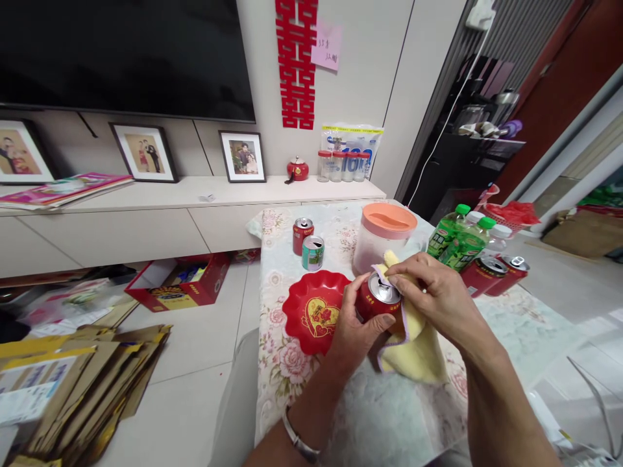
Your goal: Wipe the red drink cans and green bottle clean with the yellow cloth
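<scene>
A red can (377, 295) is held upright by my left hand (357, 324), its fingers and thumb wrapped round the can's side. My right hand (428, 292) pinches a yellow cloth (421, 353) with a purple edge against the can's top, near the opening. The rest of the cloth hangs down beside the can. Just left of the can lies a red scalloped plate (296, 305) with a gold heart design. Behind the hands stands a clear container with an orange lid (389, 220).
A red can (302, 237) and a green can (313, 253) stand at the table's back left. Green bottles (470, 243) and two red cans (509, 275) are at the right. Jars (343, 167) and frames (242, 157) line the cabinet. Flattened cardboard (92, 383) lies on the floor.
</scene>
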A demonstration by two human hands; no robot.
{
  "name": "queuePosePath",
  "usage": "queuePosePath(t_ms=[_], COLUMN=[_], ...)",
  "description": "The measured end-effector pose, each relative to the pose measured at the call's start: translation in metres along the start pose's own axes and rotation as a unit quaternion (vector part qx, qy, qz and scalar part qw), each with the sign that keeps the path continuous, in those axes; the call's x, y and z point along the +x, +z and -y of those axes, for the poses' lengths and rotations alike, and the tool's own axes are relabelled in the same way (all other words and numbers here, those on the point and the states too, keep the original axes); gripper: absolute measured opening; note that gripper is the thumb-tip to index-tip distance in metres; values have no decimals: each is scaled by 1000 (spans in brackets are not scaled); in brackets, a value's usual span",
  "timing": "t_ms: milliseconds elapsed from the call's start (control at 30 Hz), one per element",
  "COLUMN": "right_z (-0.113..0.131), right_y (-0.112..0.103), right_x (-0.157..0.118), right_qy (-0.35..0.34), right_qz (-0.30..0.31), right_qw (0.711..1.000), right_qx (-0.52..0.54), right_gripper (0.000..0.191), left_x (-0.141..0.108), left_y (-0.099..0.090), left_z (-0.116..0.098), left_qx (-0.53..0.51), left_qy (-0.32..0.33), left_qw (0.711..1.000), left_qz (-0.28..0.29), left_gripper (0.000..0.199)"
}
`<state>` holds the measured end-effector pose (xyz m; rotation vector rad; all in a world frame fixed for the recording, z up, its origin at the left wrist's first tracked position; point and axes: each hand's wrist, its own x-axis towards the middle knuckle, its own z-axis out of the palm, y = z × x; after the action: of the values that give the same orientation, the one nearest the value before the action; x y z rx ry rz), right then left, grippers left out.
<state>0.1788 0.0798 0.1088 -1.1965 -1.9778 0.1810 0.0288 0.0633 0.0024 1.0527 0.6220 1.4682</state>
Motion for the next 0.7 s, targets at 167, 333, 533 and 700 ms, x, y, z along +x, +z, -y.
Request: queuePosePath(t_ms=[167, 333, 533, 700], right_z=[6, 19, 33, 39], right_y=[-1, 2, 4, 12], right_x=[-7, -22, -24, -25], right_qy=[-12, -9, -24, -23], right_qz=[19, 23, 28, 27], right_qw=[998, 992, 998, 999], right_qx=[-58, -126, -59, -13], right_gripper=[19, 20, 18, 19], left_x=[0, 0, -1, -2], left_y=[3, 0, 0, 3], left_z=[2, 2, 2, 2], left_qx=[32, 80, 112, 114], left_qy=[5, 15, 13, 10], left_qw=[998, 992, 986, 984], left_qz=[-55, -101, -123, -134], left_gripper=[80, 74, 67, 61])
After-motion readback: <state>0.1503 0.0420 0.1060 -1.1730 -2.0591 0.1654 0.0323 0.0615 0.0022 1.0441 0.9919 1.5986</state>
